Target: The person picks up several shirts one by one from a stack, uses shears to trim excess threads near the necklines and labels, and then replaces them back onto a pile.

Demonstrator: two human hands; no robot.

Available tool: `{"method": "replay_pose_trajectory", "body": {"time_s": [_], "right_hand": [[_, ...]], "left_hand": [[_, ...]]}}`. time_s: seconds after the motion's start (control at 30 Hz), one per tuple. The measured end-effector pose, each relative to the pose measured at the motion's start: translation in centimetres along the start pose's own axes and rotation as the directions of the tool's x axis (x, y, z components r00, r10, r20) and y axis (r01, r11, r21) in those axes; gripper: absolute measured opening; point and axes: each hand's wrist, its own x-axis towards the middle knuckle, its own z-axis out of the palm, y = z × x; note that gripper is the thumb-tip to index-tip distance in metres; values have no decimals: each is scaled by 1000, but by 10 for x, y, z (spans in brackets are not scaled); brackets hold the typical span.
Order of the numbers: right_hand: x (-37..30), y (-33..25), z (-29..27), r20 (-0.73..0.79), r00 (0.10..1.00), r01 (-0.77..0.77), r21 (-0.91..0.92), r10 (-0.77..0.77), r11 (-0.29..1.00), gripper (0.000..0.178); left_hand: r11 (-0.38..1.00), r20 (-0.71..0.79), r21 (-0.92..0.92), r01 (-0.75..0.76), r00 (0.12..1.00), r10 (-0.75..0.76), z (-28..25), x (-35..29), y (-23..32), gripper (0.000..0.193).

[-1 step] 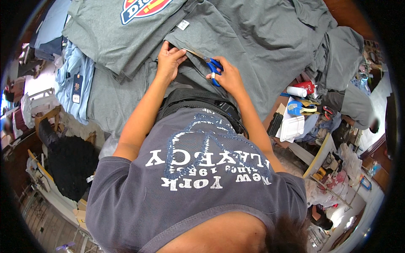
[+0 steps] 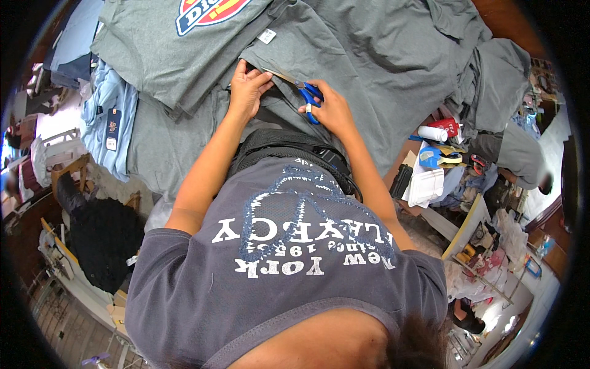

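Observation:
A pair of blue-handled scissors (image 2: 309,101) is gripped in my right hand (image 2: 332,112). Its blades reach leftward over the grey fabric, with their tips close to the fingers of my left hand (image 2: 247,93). My left hand pinches the edge of a grey T-shirt (image 2: 375,86) between thumb and fingers. A small white label (image 2: 267,36) sticks out on the cloth just beyond that hand. To the upper left, another grey T-shirt (image 2: 147,49) with a colourful printed logo overlaps the pile. Whether the blades touch thread or cloth is too small to tell.
Light blue garments (image 2: 110,111) with a dark hang tag lie at the left. To the right stand a white bottle (image 2: 432,133), a blue tape dispenser (image 2: 432,157) and a white box (image 2: 424,187). A black heap of cloth (image 2: 104,243) sits low on the left.
The scissors have shifted very slightly in my right hand. My left hand keeps its place at the fabric edge, and the garments look the same.

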Motion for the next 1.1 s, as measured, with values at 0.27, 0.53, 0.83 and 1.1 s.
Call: {"method": "replay_pose_trajectory", "body": {"time_s": [0.27,0.53,0.83,1.1], "right_hand": [[5,2,1,7,999,41,22,-41,999,50],[4,4,6,-25,998,53,16,-53,998,52],[16,2,11,-35,992,126,22,-125,992,55],[11,-1,7,2,997,77,40,-77,996,60]], "left_hand": [[1000,-6,12,-8,1000,8,6,-3,5,42],[998,-52,-31,-54,997,52,-2,2,2,34],[998,-54,-41,-49,997,47,4,-2,7,37],[998,-34,-17,-61,998,61,4,-5,8,40]]}}
